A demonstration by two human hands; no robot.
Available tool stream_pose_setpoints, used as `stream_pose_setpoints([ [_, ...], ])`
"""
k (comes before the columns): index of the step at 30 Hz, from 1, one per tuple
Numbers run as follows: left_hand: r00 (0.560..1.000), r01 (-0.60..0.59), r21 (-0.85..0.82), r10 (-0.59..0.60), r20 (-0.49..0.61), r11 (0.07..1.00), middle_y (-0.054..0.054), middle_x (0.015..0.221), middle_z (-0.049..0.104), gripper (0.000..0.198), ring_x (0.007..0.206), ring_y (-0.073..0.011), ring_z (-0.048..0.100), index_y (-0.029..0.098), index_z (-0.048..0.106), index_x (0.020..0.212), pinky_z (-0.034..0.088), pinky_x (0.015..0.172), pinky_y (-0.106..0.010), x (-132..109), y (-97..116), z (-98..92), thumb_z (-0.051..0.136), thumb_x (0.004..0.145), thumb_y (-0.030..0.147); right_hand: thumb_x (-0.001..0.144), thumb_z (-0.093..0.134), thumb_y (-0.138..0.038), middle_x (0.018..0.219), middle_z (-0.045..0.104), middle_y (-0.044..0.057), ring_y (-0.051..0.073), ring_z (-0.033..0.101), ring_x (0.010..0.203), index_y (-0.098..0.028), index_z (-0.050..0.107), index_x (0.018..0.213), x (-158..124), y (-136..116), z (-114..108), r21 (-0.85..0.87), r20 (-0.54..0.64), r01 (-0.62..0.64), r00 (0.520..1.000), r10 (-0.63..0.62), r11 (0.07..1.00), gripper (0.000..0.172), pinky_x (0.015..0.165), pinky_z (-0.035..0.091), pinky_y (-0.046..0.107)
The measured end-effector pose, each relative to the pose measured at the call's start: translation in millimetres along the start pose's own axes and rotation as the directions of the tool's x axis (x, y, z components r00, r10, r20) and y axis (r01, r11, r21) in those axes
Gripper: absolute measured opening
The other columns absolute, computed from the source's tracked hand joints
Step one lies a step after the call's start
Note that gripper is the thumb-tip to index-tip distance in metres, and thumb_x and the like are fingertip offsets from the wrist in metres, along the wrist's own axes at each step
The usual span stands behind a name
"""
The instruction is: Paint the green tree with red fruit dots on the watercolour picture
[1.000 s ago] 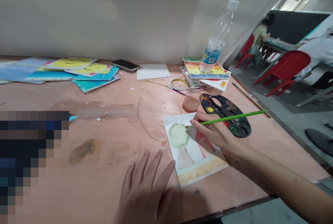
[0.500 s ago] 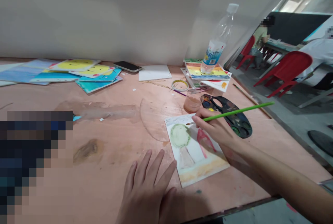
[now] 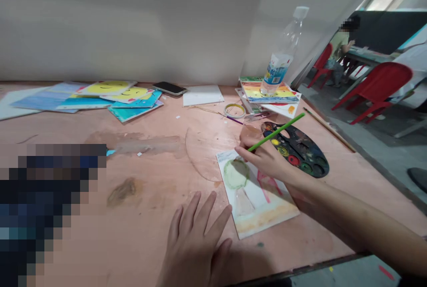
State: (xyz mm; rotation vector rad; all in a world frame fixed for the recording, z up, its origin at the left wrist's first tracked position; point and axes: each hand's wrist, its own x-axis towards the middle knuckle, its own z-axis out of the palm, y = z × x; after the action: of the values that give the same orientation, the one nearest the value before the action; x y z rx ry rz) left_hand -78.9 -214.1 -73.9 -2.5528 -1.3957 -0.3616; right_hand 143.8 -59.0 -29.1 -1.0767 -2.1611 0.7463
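My right hand [image 3: 262, 153] pinches a green-handled paintbrush [image 3: 278, 131], its tip near the top of a green round shape on a small painting [image 3: 245, 202]. That sheet also carries a grey trunk-like shape, pink strokes and an orange band along its lower edge. Flat on the table lies my left hand [image 3: 198, 238], fingers spread, the index fingertip at the painting's left edge. Beyond my right hand sits a dark paint palette [image 3: 302, 145] with several colour wells. A clear cup [image 3: 251, 129] of brownish water is partly hidden behind my fingers.
A plastic bottle [image 3: 278, 62] stands on stacked paintings [image 3: 250, 96] at the back right. Along the wall lie a phone [image 3: 169, 88], a white sheet [image 3: 203, 95], a tape roll [image 3: 234, 110] and painted cards [image 3: 133, 111]. Another brush [image 3: 330, 130] lies near the right edge; red chairs [image 3: 378, 89] stand beyond.
My right hand has moved slightly left and the brush has swung to a steeper angle, its tip now over the green shape. The view has shifted a little; my left hand stays flat.
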Motion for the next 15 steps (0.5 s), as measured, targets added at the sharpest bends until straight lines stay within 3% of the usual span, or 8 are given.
stream_pose_setpoints([
  [5, 0.999, -0.006, 0.027, 0.007, -0.038, 1.0, -0.007, 0.143, 0.06, 0.049, 0.124, -0.0357, 0.056, 0.031, 0.06, 0.137, 0.051, 0.089, -0.052, 2, -1, -3.9, 0.053, 0.089, 0.028, 0.097, 0.047, -0.03, 0.062, 0.038, -0.003, 0.013, 0.037, 0.061, -0.021, 0.036, 0.064, -5, 7, -1, -0.03, -0.021, 0.019, 1.0, -0.019, 0.999, 0.036, 0.06, 0.027, 0.029],
  [9, 0.997, -0.018, 0.049, 0.021, -0.071, 0.999, -0.007, 0.139, 0.062, 0.045, 0.122, -0.0351, 0.058, 0.031, 0.062, 0.133, 0.052, 0.087, -0.052, 2, 0, -4.0, 0.051, 0.09, 0.03, 0.097, 0.048, -0.03, 0.061, 0.037, -0.004, 0.012, 0.037, 0.059, -0.021, 0.036, 0.063, -6, -1, -6, -0.032, -0.072, 0.034, 0.997, -0.036, 0.999, 0.037, 0.058, 0.027, 0.028],
  [15, 0.999, -0.021, 0.074, 0.024, -0.036, 0.997, -0.005, 0.143, 0.059, 0.046, 0.123, -0.0332, 0.06, 0.032, 0.06, 0.136, 0.054, 0.087, -0.05, 0, -2, -1.1, 0.05, 0.092, 0.031, 0.096, 0.05, -0.031, 0.061, 0.048, -0.001, 0.013, 0.042, 0.057, -0.021, 0.048, 0.065, -12, -36, -57, -0.035, -0.298, 0.054, 0.953, -0.062, 0.998, 0.032, 0.052, 0.029, 0.028],
])
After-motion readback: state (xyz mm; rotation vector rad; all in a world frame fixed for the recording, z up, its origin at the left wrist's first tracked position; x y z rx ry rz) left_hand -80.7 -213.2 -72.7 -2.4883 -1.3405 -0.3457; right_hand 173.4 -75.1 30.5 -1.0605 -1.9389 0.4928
